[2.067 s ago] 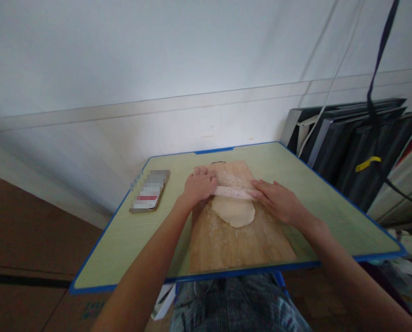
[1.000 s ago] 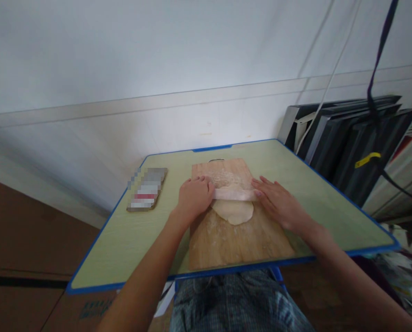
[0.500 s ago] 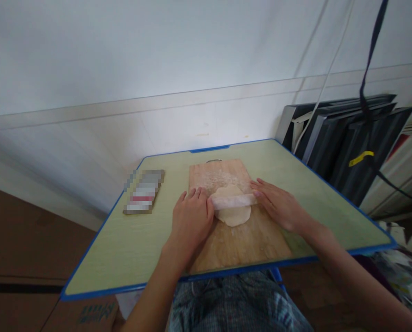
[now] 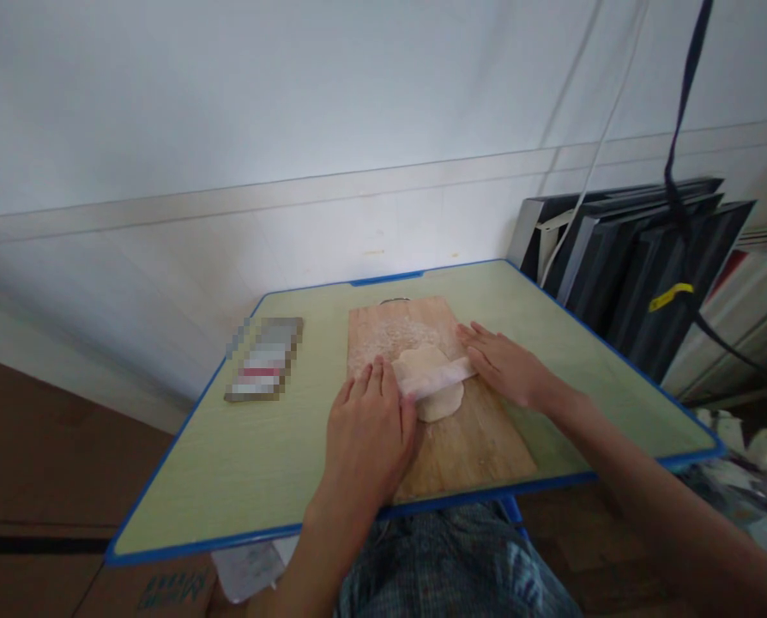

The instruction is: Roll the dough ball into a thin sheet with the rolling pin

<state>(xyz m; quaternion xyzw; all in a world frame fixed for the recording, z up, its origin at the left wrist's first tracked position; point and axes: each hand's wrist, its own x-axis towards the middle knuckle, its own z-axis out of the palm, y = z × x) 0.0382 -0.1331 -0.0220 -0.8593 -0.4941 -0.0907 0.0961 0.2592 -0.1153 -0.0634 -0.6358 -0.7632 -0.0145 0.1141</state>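
A pale, floured rolling pin lies slantwise across a flat round of dough, its left end nearer me than its right. Over that left end, my left hand is closed on the pin, its fingers reaching forward and the thumb side against it. My right hand holds the other end under its palm, with the fingers pointing forward and left. Both ends of the pin are hidden by the hands. Beneath the dough is a wooden board, dusted with flour toward its far side.
The board rests on a pale green table with a blue rim. A blurred-out flat item lies on the left. Behind stands a white wall. Dark panels lean at the right, with a black strap hanging before them.
The rolling pin has tilted: its left end has come toward me with my left hand. My right hand has shifted slightly forward and left. The view has moved a little.
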